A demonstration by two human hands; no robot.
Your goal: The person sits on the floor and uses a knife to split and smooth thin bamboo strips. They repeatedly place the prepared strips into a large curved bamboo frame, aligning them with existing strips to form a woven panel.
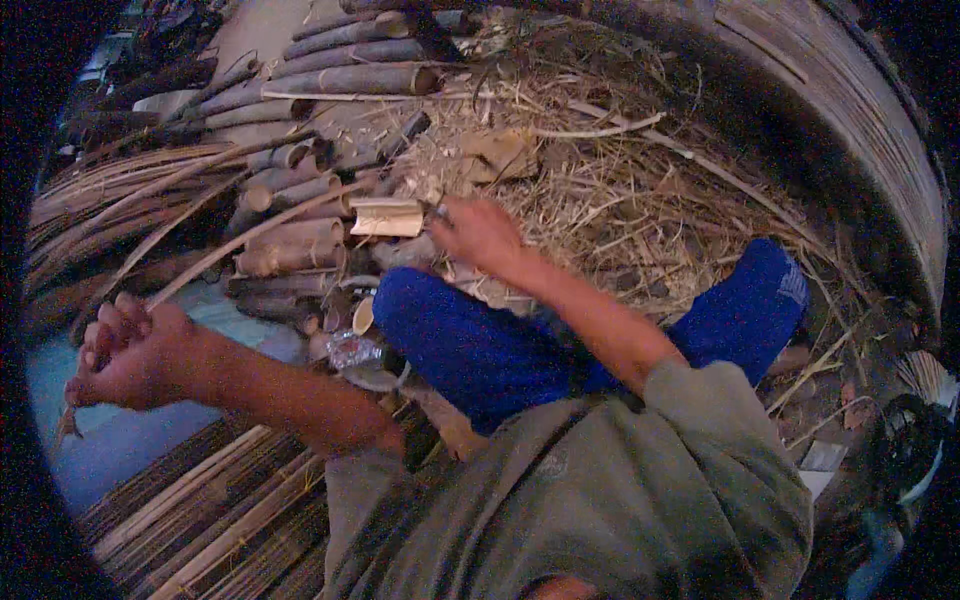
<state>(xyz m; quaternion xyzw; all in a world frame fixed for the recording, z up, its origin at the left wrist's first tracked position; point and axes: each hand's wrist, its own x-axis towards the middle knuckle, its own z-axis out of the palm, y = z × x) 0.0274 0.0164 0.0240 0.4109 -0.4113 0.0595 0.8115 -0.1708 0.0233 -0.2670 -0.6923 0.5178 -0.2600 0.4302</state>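
Note:
My left hand (140, 350) is closed in a fist out to the left. It grips a long thin bamboo strip (265, 232), whose short frayed end pokes out below the fist. The strip slants up to the right, toward a split half-round piece of bamboo (386, 218) with a pale inner face. My right hand (478, 235) is in front of me, at the right end of that split piece. Its fingers are curled around something small and dark, too blurred to name.
Bamboo logs (350, 80) lie stacked at the far left, with shorter cut lengths (290, 245) nearer. Shavings (620, 200) cover the ground ahead. Bundled strips (110, 215) lie at left, and long slats (230, 510) at lower left. My blue-clad legs (480, 345) are folded.

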